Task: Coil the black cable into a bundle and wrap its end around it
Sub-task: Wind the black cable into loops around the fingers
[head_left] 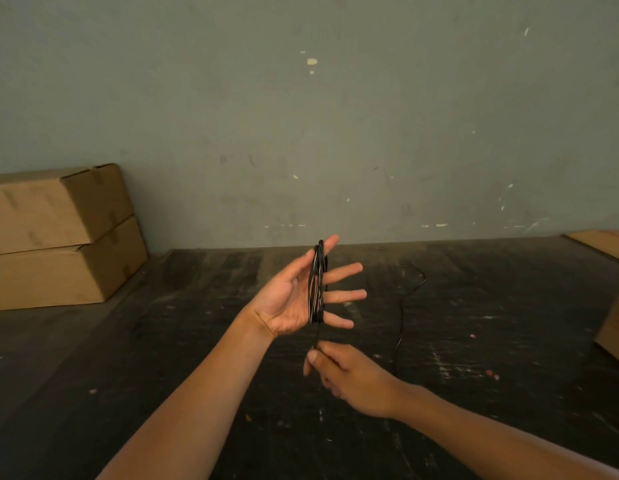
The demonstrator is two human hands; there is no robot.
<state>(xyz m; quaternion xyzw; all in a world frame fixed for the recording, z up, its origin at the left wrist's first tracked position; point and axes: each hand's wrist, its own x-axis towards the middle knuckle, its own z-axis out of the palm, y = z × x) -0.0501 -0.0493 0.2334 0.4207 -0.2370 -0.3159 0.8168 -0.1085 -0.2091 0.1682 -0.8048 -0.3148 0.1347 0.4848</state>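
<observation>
My left hand (294, 296) is raised palm up with its fingers straight and spread. Several loops of the black cable (317, 285) are wound round those fingers, from the index finger down to the little finger. From the bottom of the loops one strand drops to my right hand (346, 372), which pinches it between thumb and fingers just below the left hand. The loose rest of the cable (403, 306) trails from there over the dark table to the right, curving back near the wall.
Two stacked cardboard boxes (58, 237) stand at the back left against the grey-green wall (335, 116). More cardboard (612, 327) lies at the right edge. The dark, scuffed table (197, 341) runs under both arms.
</observation>
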